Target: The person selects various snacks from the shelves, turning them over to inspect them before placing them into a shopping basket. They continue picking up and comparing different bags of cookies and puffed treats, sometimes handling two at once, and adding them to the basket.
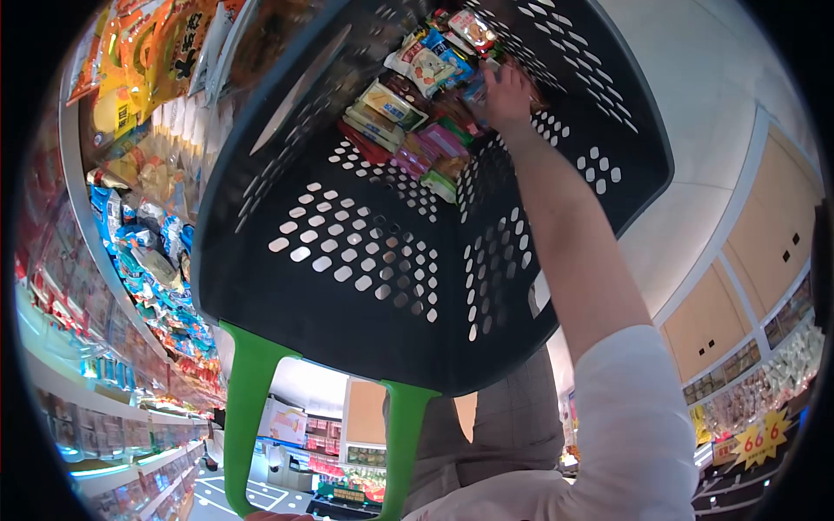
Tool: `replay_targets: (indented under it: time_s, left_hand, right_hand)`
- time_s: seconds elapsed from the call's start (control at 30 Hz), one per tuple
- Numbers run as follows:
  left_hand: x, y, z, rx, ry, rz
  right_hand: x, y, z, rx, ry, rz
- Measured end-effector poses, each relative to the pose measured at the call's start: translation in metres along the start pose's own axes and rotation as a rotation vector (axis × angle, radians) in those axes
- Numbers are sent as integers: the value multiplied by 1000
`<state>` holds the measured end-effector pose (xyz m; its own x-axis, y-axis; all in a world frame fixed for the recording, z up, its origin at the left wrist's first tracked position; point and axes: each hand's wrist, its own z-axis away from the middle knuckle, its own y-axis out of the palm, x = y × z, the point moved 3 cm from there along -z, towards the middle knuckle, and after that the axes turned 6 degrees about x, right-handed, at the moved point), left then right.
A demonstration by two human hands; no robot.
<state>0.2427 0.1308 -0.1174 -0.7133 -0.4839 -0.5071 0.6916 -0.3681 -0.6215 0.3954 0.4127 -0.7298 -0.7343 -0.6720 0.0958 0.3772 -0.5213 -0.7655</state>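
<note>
A dark grey plastic shopping basket [365, 295] with oval holes fills the middle of the view, tilted so that I look down into it. My right hand [507, 97] reaches deep inside, its fingers apart and touching the packets at the far end. Small wrapped snacks lie heaped there: a white and blue packet [423, 68], a yellow-green packet [389, 104] and several pink-purple ones [426, 149]. At the bottom edge, only a strip of my left hand [276, 517] shows, closed on the basket's green handle [248, 417].
Shelves with hanging orange snack bags [165, 52] and blue packets [143, 234] run along the left. Wooden cabinets [708, 321] and a yellow price sign [761, 439] are on the right. A person [214, 445] stands far down the aisle.
</note>
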Motion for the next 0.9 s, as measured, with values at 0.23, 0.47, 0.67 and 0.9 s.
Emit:
replay_targets:
  time_s: [0.23,0.47,0.67,0.9]
  left_hand:
    - [-4,0,-4,10,-27,-10]
    - [-2,14,-3,-262,81,-99]
    - [-26,-1,-22,-416,114,-35]
    - [-42,-19,-45,-564,297,-22]
  right_hand:
    - [19,11,9,-77,189,-321]
    - [0,-30,65,46,458,-746]
    - [13,-77,159,-80,-11,-1103]
    - [81,-243,323,44,-31,-1491]
